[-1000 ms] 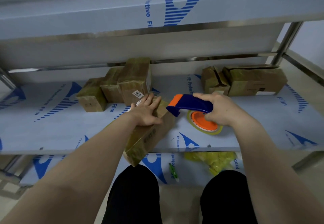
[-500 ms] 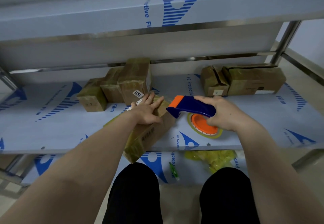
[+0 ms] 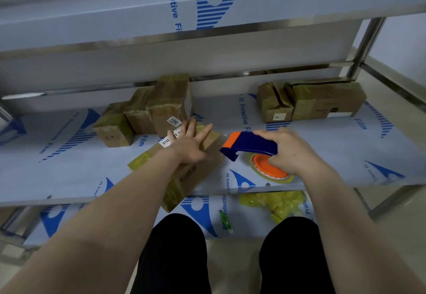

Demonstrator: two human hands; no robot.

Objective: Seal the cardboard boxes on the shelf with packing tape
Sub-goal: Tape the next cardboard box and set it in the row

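A long cardboard box (image 3: 191, 174) lies slanted on the film-covered shelf (image 3: 69, 174), its near end over the shelf's front edge. My left hand (image 3: 190, 144) presses flat on its top with straight fingers. My right hand (image 3: 292, 149) grips the blue handle of a tape dispenser (image 3: 249, 145) with an orange tip and an orange tape hub. The dispenser's nose is just right of the box, a small gap apart.
Three taped boxes (image 3: 149, 109) stand at the back left, two more boxes (image 3: 322, 100) at the back right. Crumpled yellow tape (image 3: 276, 204) and a green pen-like item (image 3: 224, 221) lie on the lower shelf. An upper shelf overhangs; a steel post (image 3: 366, 45) stands at right.
The dispenser and my right hand have drifted slightly right and lower, away from the box. My left hand stays flat on the box.
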